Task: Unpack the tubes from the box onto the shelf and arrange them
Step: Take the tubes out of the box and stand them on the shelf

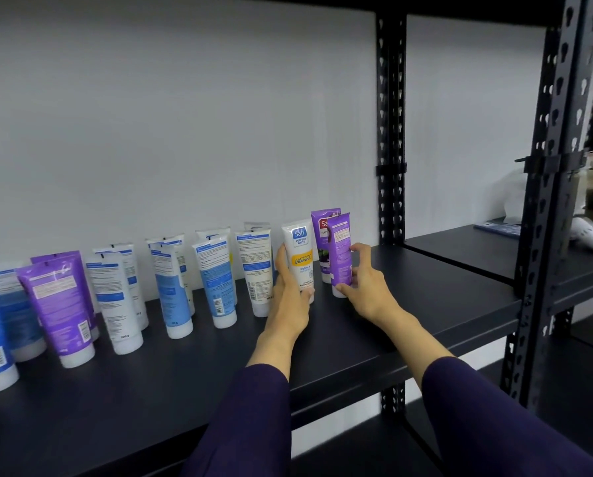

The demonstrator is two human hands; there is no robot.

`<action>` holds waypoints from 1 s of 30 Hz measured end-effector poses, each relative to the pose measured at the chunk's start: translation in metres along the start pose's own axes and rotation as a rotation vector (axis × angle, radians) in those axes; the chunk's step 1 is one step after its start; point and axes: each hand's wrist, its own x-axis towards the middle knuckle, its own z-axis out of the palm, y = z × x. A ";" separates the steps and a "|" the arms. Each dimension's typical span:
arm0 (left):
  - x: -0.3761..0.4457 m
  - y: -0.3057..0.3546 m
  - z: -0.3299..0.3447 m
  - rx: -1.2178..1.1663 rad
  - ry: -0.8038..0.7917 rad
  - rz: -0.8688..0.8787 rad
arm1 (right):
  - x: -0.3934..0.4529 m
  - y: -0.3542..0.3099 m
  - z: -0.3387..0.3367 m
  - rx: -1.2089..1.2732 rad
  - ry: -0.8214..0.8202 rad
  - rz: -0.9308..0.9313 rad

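Observation:
Several tubes stand cap-down in a row on the black shelf (pixel 425 290). My left hand (pixel 288 290) grips a white tube with a yellow label (pixel 300 256), standing upright on the shelf. Just to its right, my right hand (pixel 364 280) grips a purple tube (pixel 340 249) by its side and cap. A second purple tube (pixel 322 228) stands right behind it. The box is out of view.
White-and-blue tubes (pixel 215 277) and more purple tubes (pixel 57 297) fill the shelf's left part. Black perforated uprights (pixel 390 132) rise at the right. The neighbouring shelf holds a white object (pixel 591 235) and a blue flat item (pixel 498 228).

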 end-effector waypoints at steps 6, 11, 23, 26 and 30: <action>-0.001 0.002 -0.001 0.031 -0.016 -0.015 | -0.001 0.001 0.000 -0.051 -0.011 0.018; -0.002 0.004 -0.002 0.045 -0.021 -0.043 | -0.003 -0.002 -0.002 -0.073 -0.018 0.010; -0.064 0.048 -0.008 0.166 0.013 -0.062 | -0.079 -0.034 -0.041 -0.326 0.094 -0.012; -0.087 0.073 -0.001 0.238 -0.005 0.090 | -0.115 -0.040 -0.072 -0.391 0.135 0.013; -0.117 0.116 0.034 0.279 -0.130 0.214 | -0.174 -0.034 -0.127 -0.516 0.163 0.083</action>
